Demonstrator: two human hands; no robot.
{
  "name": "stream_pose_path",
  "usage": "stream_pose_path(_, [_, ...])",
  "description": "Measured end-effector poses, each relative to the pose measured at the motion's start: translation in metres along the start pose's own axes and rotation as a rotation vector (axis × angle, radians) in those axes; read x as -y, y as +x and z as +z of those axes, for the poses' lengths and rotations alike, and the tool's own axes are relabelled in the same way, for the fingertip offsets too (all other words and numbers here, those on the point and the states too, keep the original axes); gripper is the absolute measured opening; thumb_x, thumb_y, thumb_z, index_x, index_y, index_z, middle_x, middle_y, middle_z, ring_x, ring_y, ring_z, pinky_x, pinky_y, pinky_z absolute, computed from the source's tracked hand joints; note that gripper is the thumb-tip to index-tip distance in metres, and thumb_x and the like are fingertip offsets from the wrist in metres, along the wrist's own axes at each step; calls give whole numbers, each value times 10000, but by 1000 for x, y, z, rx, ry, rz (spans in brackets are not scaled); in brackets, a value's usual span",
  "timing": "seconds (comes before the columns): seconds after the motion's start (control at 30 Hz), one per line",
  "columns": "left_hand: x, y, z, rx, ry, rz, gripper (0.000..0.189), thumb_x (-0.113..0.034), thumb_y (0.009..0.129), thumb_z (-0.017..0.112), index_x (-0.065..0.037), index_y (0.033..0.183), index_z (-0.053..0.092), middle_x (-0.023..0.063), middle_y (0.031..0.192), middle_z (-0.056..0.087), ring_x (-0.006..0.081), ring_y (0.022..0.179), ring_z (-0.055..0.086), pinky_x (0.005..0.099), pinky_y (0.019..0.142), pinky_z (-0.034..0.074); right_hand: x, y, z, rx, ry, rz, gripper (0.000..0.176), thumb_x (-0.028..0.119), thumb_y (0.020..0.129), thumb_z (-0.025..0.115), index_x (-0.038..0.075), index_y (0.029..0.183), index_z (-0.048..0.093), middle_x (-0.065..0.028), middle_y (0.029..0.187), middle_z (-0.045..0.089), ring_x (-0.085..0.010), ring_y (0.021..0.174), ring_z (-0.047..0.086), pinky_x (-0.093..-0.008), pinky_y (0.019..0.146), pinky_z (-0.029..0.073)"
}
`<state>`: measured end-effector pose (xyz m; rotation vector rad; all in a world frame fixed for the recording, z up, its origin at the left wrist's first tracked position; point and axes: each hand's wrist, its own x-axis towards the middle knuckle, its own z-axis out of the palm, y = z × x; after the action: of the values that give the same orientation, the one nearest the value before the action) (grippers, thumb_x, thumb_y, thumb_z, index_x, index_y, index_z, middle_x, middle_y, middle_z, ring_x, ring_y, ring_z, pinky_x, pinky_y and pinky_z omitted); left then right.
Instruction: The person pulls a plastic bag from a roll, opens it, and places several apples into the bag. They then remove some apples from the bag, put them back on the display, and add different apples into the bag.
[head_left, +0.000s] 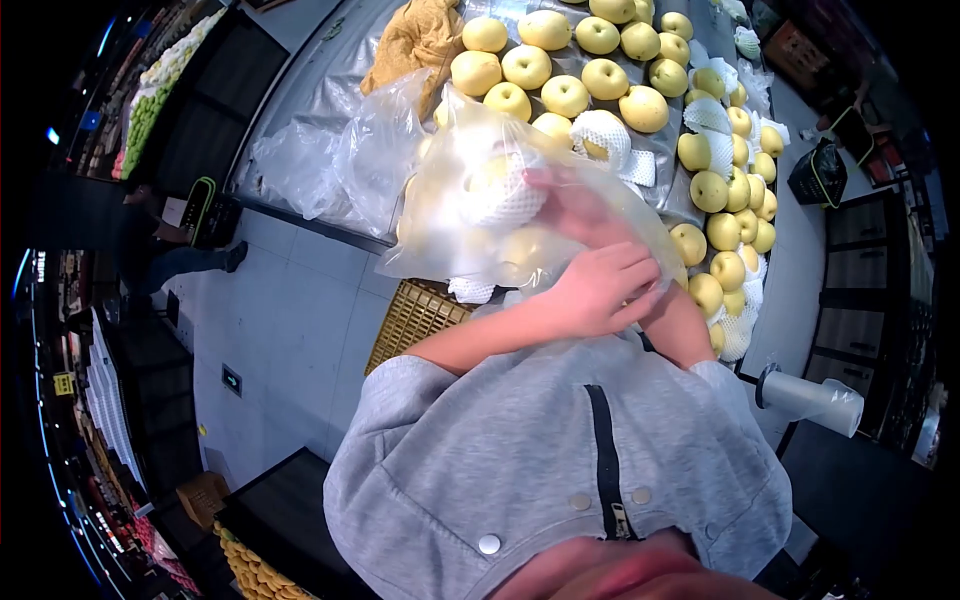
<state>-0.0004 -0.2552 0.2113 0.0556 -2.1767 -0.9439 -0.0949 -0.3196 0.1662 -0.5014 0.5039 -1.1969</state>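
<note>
Closest to the camera is the person's grey zip-front sweatshirt (560,460), with both bare forearms reaching out of its sleeves. The left hand (600,287) crosses in front of the body, its fingers curled tight around the gathered edge of a clear, thin plastic bag (470,215). The bag is held up above the front edge of the display and holds several pale yellow round pears, some in white foam netting. The right hand (572,205) lies under the plastic and is blurred by it. Its fingers rest against a netted pear in the bag (500,195), but whether they grip it cannot be told.

Below the bag sits a yellow slatted plastic crate (415,318). At the right stands a white roll of plastic bags (812,396). Beyond, loose yellow pears (600,75) cover the grey display table (320,80), where crumpled empty clear bags (330,155) also lie.
</note>
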Motion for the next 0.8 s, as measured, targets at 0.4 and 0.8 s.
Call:
stream_pose_path(0.4, [-7, -14, 19, 81, -402, -322, 122, -81, 900, 616, -25, 851, 520, 62, 754, 528, 161, 635, 516, 302, 569, 407, -6, 14, 34, -320, -1552, -498, 672, 341, 791, 744, 55, 1339, 480, -152, 1274, 531, -298, 1233, 489, -411, 1048, 377])
stream_pose_path(0.8, [-6, -21, 55, -229, -790, -524, 114, -94, 1014, 488, -48, 913, 461, 8, 740, 522, 73, 635, 443, 222, 583, 377, -31, -38, -65, 104, -2160, -914, 424, 276, 871, 622, 72, 1240, 576, -135, 1312, 555, -318, 1198, 540, -433, 1020, 407])
